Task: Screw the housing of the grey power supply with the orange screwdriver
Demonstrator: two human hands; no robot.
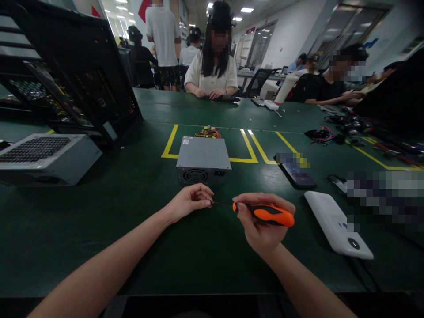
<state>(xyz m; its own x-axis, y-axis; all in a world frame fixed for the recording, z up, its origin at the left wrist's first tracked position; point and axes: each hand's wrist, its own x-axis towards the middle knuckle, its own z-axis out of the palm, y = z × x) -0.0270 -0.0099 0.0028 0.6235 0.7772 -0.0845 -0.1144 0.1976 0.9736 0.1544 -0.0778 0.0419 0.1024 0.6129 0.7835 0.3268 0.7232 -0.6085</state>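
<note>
An orange and black screwdriver [276, 216] lies across my right hand [263, 234], gripped by the handle. Its thin shaft points left, toward my left hand [190, 201]. There, thumb and forefinger are pinched together at the shaft's tip, and whatever small thing sits between them is too small to make out. Just beyond my left hand stands a grey computer power supply [203, 152] with a fan grille and a socket facing me. A bundle of coloured cables [208, 132] shows behind it.
On the left are a second power supply [82, 152] and an open black computer case [96, 75]. A phone [300, 174], a white device [334, 221] and tangled cables [324, 135] lie right. Across the green table [149, 251] sits a person [212, 73]; others are behind.
</note>
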